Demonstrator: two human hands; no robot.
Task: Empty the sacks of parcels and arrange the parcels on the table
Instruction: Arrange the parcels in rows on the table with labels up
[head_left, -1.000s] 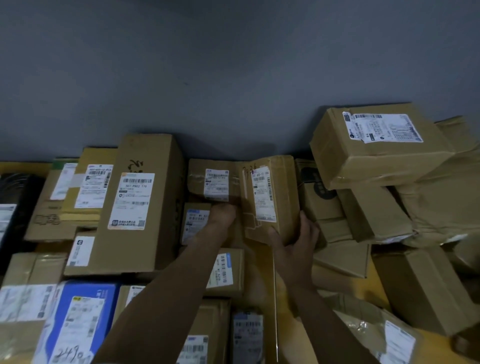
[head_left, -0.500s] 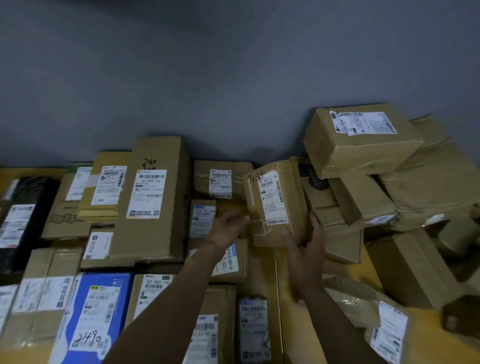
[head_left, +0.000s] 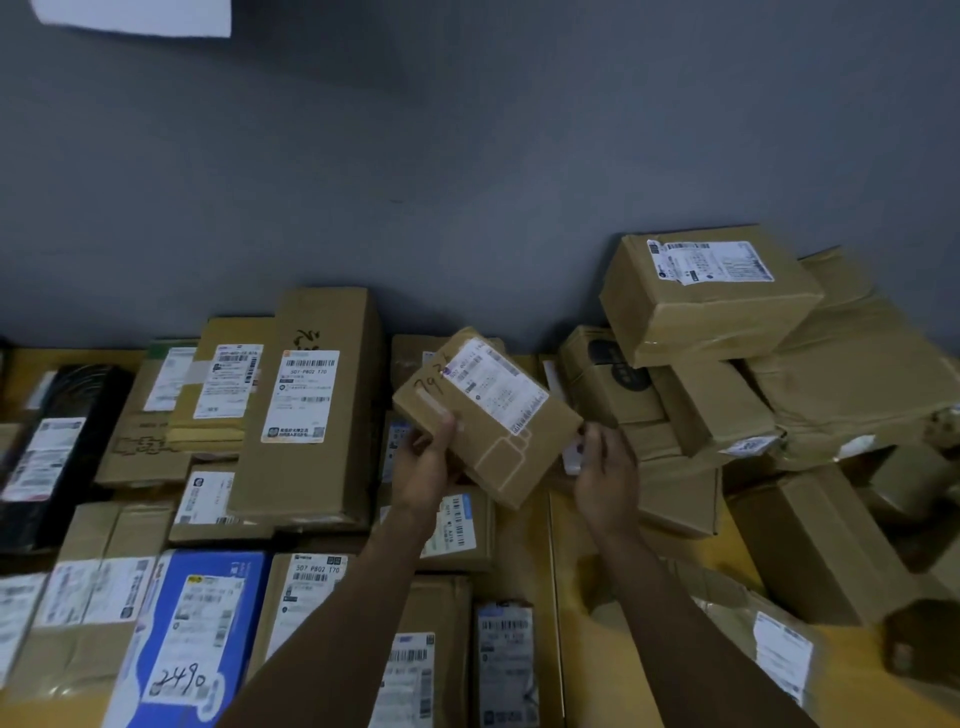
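A small brown cardboard parcel (head_left: 483, 415) with a white label and a handwritten number is held tilted above the table. My left hand (head_left: 426, 462) grips its lower left corner, thumb on top. My right hand (head_left: 605, 478) sits at its right corner with fingers partly curled; whether it holds the parcel is unclear. Neat rows of labelled parcels lie on the left, among them a tall brown box (head_left: 311, 405) and a blue parcel (head_left: 192, 639).
A loose heap of brown boxes (head_left: 717, 296) is piled at the right against the grey wall (head_left: 467, 182). A black parcel (head_left: 57, 452) lies at the far left. Bare yellow table (head_left: 587, 639) shows between my forearms.
The small parcel was lifted off the row at the back and turned, label now facing up and tilted. My left hand moved onto it from the parcels below.
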